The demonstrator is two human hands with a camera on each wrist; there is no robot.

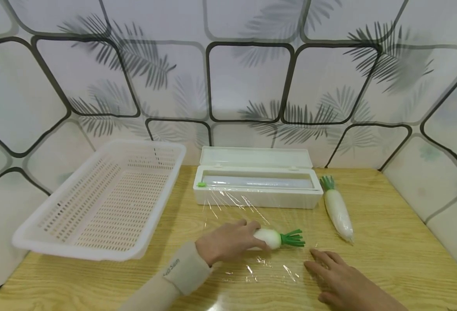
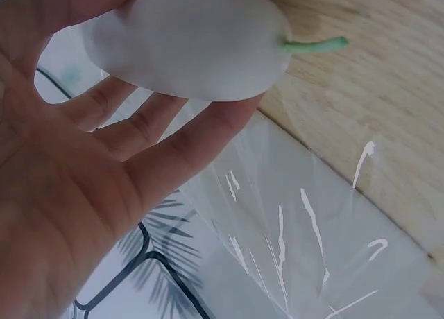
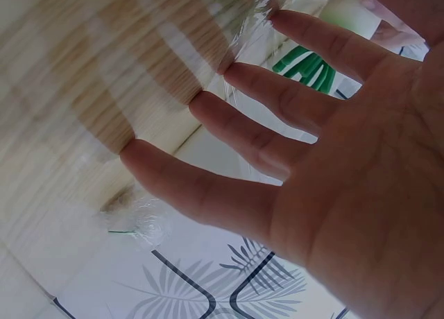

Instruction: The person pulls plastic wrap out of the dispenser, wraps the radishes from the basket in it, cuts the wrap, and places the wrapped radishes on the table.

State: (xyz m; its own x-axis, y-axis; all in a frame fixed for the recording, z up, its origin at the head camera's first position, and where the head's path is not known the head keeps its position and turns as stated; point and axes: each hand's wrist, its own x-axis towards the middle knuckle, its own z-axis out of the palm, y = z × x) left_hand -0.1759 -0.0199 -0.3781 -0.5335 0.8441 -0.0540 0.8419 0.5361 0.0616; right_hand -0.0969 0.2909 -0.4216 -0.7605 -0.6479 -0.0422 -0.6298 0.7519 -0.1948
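Observation:
My left hand grips a white radish from above, with its green stalks pointing right. In the left wrist view the thumb and fingers curl around the radish's pale body. Beneath the radish, a sheet of clear cling film stretches over the table from the white dispenser box. My right hand lies to the right of the stalks, fingers extended. Its fingertips touch down at the film's right side, as the right wrist view shows.
A second radish, looking shiny and wrapped, lies right of the box. The box's lid stands raised, showing the film roll and a green slider. A white plastic basket stands left on the wooden table. Patterned walls surround the table.

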